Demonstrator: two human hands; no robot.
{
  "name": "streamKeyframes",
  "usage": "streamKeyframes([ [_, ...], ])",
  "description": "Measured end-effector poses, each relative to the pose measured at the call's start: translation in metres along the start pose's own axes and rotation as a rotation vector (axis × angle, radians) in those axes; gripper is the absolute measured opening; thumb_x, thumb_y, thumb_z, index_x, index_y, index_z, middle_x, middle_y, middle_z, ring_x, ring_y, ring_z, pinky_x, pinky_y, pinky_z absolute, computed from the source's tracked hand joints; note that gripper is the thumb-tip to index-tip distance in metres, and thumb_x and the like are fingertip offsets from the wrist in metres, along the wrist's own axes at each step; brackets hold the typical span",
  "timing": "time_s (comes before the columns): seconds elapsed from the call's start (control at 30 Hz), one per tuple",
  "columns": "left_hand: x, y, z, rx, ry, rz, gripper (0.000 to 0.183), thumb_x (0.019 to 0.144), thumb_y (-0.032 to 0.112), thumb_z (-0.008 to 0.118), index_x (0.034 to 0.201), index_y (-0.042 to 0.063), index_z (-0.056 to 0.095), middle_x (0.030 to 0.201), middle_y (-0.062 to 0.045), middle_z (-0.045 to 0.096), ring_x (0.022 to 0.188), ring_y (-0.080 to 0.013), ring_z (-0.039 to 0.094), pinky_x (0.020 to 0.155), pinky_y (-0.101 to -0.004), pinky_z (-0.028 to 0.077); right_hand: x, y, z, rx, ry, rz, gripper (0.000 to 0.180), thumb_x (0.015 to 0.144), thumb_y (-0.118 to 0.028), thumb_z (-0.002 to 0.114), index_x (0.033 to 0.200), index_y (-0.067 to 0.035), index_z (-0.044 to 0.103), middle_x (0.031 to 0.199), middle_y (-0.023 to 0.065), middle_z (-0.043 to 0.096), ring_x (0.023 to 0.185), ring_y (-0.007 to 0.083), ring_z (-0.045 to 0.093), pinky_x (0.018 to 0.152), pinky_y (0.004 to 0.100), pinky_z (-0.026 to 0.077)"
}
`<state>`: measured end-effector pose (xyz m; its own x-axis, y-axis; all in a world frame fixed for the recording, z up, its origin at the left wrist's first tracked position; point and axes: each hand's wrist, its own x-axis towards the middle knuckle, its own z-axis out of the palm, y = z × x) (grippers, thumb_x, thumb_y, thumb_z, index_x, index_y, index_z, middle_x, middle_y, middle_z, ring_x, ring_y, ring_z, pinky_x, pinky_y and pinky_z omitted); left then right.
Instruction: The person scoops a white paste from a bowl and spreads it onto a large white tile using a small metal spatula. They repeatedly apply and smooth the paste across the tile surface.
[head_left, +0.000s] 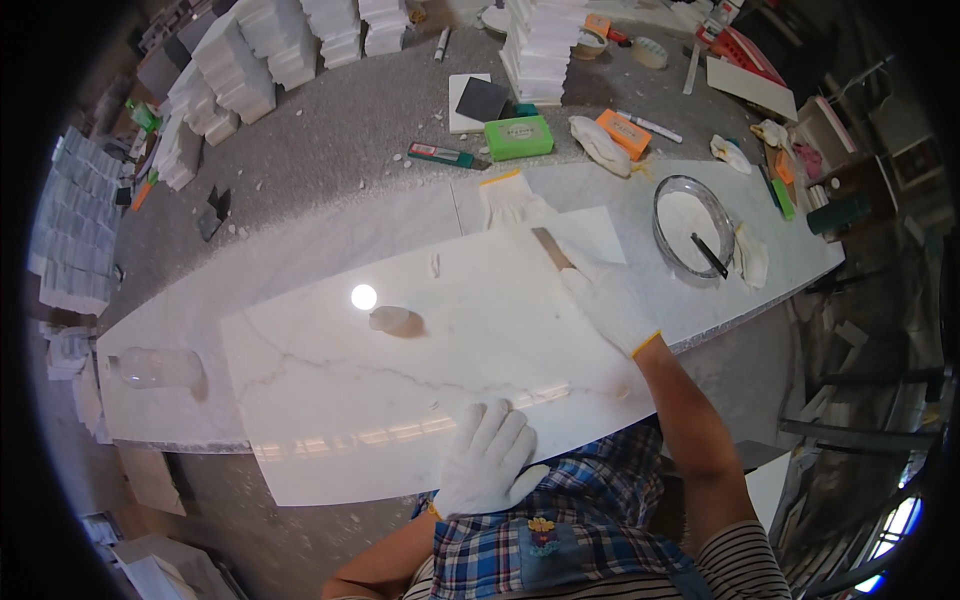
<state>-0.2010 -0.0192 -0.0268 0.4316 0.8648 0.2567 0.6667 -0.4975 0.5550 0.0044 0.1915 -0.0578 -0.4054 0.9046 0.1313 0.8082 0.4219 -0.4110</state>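
Note:
A polished white stone slab with grey veins lies tilted across my view, its near edge overhanging toward my apron. My left hand, in a white knit glove, rests flat on that near edge with the thumb spread and nothing held. In my gloved right hand is a flat metal scraper blade, low over the slab's far right part; its handle is hidden by the fingers. A small translucent object and a small white scrap lie on the slab. Beyond it lies a loose white glove.
Right of the slab stands a bowl of white material with a black-handled spatula. A clear bottle lies left. Behind are a green box, an orange box, a blade case and stacked white tiles.

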Motion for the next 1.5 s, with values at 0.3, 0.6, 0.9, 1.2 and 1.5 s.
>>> streamKeyframes([
  [0.3,-0.002,0.004,0.003,0.002,-0.004,-0.002,0.05,0.076,0.033,0.076,0.108,-0.002,0.06,0.118,-0.02,0.057,0.112,-0.0433,0.054,0.091,-0.0558,0.042,0.004,-0.019,0.006,-0.121,0.008,0.017,0.042,0.091,-0.018,0.054,0.133,-0.02,0.06,0.077,0.0179,0.07,0.068,0.0396,0.067,0.06,0.0514,0.051],
  [0.6,-0.004,0.005,0.001,0.002,-0.022,0.008,0.05,0.077,0.034,0.075,0.107,-0.003,0.061,0.119,-0.02,0.057,0.113,-0.044,0.054,0.091,-0.0571,0.042,0.005,-0.031,-0.014,0.025,-0.193,0.187,0.042,0.097,-0.031,0.053,0.137,-0.022,0.063,0.101,0.0244,0.07,0.09,0.0424,0.066,0.08,0.0498,0.051],
  [0.9,-0.002,0.007,0.001,-0.002,-0.007,-0.01,0.048,0.079,0.035,0.075,0.106,-0.002,0.061,0.119,-0.02,0.057,0.114,-0.0451,0.053,0.094,-0.0578,0.042,0.018,-0.019,0.013,-0.049,-0.13,0.079,0.042,0.097,-0.031,0.049,0.138,-0.031,0.057,0.092,0.0191,0.072,0.082,0.0427,0.067,0.07,0.0521,0.052],
  [1.2,-0.002,0.008,-0.006,-0.05,0.024,0.023,0.046,0.076,0.032,0.076,0.104,-0.002,0.063,0.112,-0.019,0.061,0.111,-0.0442,0.056,0.091,-0.0548,0.044,-0.012,-0.04,-0.011,0.167,-0.235,0.067,0.045,0.099,-0.034,0.052,0.143,-0.024,0.057,0.107,0.0229,0.07,0.094,0.0416,0.067,0.083,0.0492,0.052],
  [1.5,0.024,0.029,0.007,-0.282,0.29,-0.296,0.035,0.091,0.021,0.065,0.117,-0.002,0.065,0.11,-0.02,0.066,0.102,-0.034,0.063,0.09,-0.0409,0.048,-0.097,-0.049,-0.037,0.814,-0.154,0.313,0.065,0.095,-0.014,0.051,0.158,-0.007,0.035,0.096,0.0106,0.067,0.073,0.0127,0.058,0.072,0.0269,0.051],
])
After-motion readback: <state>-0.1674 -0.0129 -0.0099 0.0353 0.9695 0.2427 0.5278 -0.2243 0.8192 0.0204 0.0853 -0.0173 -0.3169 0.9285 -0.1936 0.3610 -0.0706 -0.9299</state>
